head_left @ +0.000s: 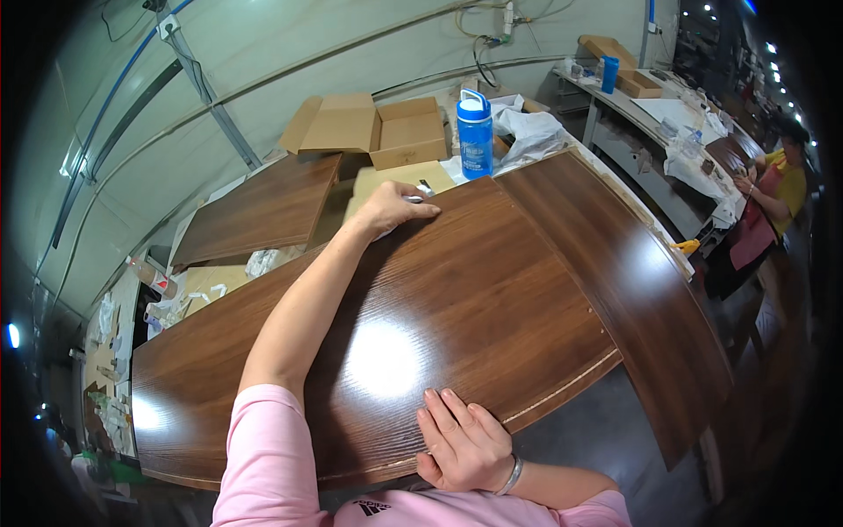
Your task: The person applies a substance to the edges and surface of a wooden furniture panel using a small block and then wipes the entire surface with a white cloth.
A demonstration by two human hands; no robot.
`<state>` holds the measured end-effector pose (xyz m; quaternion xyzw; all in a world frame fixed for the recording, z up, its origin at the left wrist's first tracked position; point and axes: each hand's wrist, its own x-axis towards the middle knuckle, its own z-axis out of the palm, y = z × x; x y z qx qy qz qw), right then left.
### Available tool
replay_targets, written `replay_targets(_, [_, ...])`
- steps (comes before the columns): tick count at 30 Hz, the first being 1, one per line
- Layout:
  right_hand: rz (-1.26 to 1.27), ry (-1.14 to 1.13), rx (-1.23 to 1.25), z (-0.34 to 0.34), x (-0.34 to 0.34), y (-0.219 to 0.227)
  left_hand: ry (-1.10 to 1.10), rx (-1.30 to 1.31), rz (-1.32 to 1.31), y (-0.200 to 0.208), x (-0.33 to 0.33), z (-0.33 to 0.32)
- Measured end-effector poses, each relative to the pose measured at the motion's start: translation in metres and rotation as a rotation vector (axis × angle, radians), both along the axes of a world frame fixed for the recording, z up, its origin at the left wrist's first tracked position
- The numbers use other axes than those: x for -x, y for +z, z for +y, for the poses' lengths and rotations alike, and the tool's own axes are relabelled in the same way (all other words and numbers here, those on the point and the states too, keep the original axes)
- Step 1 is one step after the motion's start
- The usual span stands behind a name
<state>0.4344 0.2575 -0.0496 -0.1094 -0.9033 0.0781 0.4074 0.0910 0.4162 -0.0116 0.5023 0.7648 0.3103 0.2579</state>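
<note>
A large dark brown wood-grain panel (457,290) lies in front of me. My left arm reaches across it to its far edge. There my left hand (391,209) is closed around a small silvery and white object (414,198), mostly hidden by the fingers, so its kind is unclear. My right hand (465,443) lies on the panel's near edge with fingers stretched out, holding nothing. A bracelet (511,475) circles that wrist. Along the near edge of the panel runs a pale, bare strip (562,384).
Another brown panel (623,263) adjoins on the right, and one more (263,206) lies at the far left. Behind stand a blue bottle (475,136) and an open cardboard box (408,132). A co-worker (773,198) is at another bench (650,123) on the right.
</note>
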Motion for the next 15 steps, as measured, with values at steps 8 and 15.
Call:
replay_targets(8, [-0.010, 0.007, -0.027, 0.002, 0.000, -0.001, -0.113, 0.057, 0.574, 0.020, -0.041, -0.005])
replay_targets(15, [-0.023, -0.007, -0.018, 0.001, -0.001, -0.002, -0.114, 0.075, 0.534, 0.021, -0.047, -0.004])
